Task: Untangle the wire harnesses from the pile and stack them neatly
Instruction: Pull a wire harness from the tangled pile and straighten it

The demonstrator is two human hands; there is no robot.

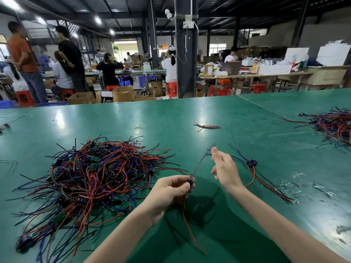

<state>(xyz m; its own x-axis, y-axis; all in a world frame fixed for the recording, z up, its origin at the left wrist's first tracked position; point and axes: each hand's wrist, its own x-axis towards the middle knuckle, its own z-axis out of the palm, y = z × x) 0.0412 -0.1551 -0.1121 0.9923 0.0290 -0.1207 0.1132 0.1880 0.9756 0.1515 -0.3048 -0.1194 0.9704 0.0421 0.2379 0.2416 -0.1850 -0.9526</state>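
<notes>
Left hand (171,188) is pinching one harness (190,182) by its black plug, wires running up-right toward the right hand (225,168). That one's blurry, so can't tell if it's gripping anything. Pile (98,177) is sitting off left. Stack (251,164) is lying just past the right hand, so I'd say it's nearer.
</notes>
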